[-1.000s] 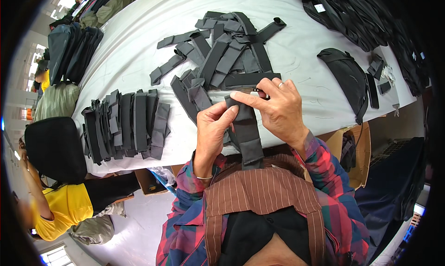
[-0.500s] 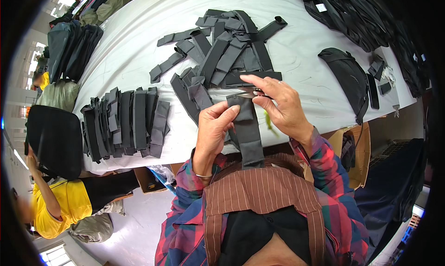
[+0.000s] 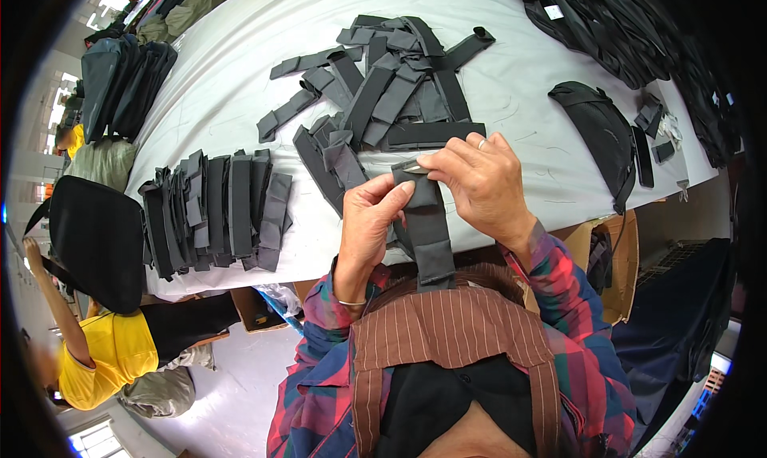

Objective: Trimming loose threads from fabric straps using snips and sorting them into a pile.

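At the left of the frame a neat row of dark grey fabric straps (image 3: 216, 210) lies side by side on the white worktop (image 3: 232, 83), which looks like the finished share of the work. Just below centre the left hand (image 3: 369, 222) has its fingers pinched shut on the upper edge of the one strap in hand (image 3: 427, 226), which hangs down toward the chest, and the right hand (image 3: 483, 182) pinches the same end beside it. Above them a loose heap of straps (image 3: 395, 91) seems yet to be handled; at the right lies a black pouch (image 3: 595, 130)
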{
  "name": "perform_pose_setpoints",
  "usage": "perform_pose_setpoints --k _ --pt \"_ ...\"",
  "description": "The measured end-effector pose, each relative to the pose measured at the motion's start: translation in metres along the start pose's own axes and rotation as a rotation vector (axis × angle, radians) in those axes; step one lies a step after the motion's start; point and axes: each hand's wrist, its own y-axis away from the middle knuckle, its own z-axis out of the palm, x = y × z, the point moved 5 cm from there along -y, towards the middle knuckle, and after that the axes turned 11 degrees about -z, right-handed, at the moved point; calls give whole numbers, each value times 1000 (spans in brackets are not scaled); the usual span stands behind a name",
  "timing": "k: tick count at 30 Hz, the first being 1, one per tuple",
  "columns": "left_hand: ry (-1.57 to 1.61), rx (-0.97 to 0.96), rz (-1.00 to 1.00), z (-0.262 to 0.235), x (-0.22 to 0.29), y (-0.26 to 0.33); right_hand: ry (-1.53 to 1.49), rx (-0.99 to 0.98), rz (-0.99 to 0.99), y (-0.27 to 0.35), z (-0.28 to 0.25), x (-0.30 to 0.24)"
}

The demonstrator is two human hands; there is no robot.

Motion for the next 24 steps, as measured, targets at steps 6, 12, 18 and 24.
perform_pose_setpoints --k 6,12,18,24 --pt "5 -2 -12 -1 0 1 -8 30 12 1 2 -1" --pt "-8 -11 -6 -1 -1 1 -60 25 59 4 5 1" --pt "-288 50 235 9 35 27 -1019 301 527 18 12 17" --pt "-885 75 1048 35 58 56 -1515 131 675 19 1 -8"
